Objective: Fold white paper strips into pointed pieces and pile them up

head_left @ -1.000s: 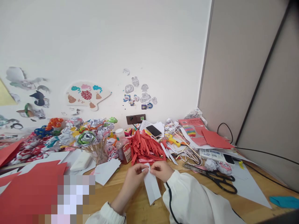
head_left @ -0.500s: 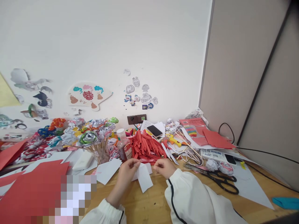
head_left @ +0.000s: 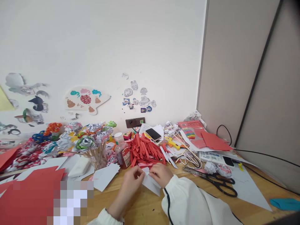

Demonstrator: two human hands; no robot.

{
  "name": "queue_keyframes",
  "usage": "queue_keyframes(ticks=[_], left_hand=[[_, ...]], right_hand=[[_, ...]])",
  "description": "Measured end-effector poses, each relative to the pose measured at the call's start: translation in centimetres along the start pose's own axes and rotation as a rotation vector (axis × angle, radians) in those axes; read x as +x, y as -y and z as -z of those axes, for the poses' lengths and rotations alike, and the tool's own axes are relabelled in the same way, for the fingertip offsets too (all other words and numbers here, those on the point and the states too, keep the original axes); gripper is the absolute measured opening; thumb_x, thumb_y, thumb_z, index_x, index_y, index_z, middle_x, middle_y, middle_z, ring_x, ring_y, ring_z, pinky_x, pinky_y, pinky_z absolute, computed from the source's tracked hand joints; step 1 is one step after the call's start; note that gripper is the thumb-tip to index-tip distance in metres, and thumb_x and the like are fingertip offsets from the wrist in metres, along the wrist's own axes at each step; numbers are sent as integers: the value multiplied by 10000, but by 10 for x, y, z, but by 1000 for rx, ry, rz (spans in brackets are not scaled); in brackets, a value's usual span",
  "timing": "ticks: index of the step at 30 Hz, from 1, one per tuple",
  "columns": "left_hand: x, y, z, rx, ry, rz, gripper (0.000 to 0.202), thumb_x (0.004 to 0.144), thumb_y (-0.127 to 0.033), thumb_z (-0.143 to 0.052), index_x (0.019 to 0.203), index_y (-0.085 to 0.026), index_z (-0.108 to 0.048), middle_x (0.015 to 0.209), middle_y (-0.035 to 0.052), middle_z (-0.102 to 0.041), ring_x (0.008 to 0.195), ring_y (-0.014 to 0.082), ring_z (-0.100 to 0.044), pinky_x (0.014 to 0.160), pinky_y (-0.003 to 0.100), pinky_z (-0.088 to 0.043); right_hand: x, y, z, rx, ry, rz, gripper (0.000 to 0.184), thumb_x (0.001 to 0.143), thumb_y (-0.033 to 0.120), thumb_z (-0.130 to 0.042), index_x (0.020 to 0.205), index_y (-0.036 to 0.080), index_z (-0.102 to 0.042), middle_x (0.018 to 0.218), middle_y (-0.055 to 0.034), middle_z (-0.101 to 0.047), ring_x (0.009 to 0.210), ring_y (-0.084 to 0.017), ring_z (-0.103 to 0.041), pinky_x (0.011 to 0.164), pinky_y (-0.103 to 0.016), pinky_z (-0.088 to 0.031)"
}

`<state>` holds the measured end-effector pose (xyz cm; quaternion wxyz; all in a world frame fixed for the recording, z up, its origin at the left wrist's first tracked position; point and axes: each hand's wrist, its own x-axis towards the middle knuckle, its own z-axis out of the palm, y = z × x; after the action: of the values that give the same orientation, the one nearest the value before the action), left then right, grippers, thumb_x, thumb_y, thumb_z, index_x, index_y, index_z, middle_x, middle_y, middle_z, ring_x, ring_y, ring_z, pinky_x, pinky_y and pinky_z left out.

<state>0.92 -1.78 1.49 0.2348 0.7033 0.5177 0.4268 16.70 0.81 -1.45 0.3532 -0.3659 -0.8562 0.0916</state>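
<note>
Between my hands is a piece of white paper (head_left: 152, 185), its lower part hanging down over the wooden table. My left hand (head_left: 134, 181) pinches its left edge between thumb and fingers. My right hand (head_left: 162, 175) is closed on the upper right of the same paper, fingers curled. Just beyond my hands lies a heap of folded red paper strips (head_left: 145, 150). A bottle of reddish-brown liquid with a white cap (head_left: 122, 150) stands behind my left hand. White paper sheets (head_left: 105, 177) lie to the left of that hand.
Black-handled scissors (head_left: 217, 182) lie right of my sleeve, near crumpled paper balls (head_left: 217, 168) and a bead string (head_left: 191, 160). A yellow glue gun (head_left: 172, 143) and a phone (head_left: 153, 134) are farther back. Red sheets (head_left: 30, 200) cover the left; paper flowers (head_left: 85, 140) pile up behind.
My right hand has moved left onto the paper, closing the gap to my left hand. The paper has turned, its lower end swinging right. The view has shifted slightly.
</note>
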Motion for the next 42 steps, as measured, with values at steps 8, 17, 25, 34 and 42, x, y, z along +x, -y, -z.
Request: queue_keyframes(ticks=[8,17,25,34,42], left_hand=[[-1,-8,6,93,139,-100,150,645,-264,-517,577,-177,-619,588,26,-600,566,158,-499,555,234,-361],[4,1,7,-102,-170,96,293,628,-425,-519,568,-153,-611,587,20,-544,573,155,-487,532,231,-346],[1,7,-6,-561,-2,383,369,584,-490,-536,583,-121,-542,399,-80,-345,355,43,-277,362,167,-179],[3,5,-5,-326,54,280,355,572,-479,-553,482,-147,-467,379,-62,-428,344,60,-346,369,179,-240],[1,6,-7,-464,126,343,334,572,-451,-574,511,-129,-507,447,-14,-550,368,77,-440,405,195,-335]], right_hand=[[1,9,11,-232,-89,108,161,757,278,-479,678,200,-595,699,-25,-506,734,-143,-397,605,-245,-316],[-5,19,6,-246,-191,89,267,809,226,-336,971,187,-544,638,-51,-585,607,-144,-491,578,-253,-351],[-5,26,-5,-120,-128,188,244,782,162,-365,954,207,-532,818,-43,-617,734,-151,-523,638,-247,-390],[-2,15,2,0,-192,188,160,781,203,-419,747,197,-575,739,-10,-612,683,-125,-486,643,-236,-371],[1,13,1,258,-224,-84,61,687,207,-541,668,171,-586,671,-12,-581,668,-123,-504,627,-229,-388]])
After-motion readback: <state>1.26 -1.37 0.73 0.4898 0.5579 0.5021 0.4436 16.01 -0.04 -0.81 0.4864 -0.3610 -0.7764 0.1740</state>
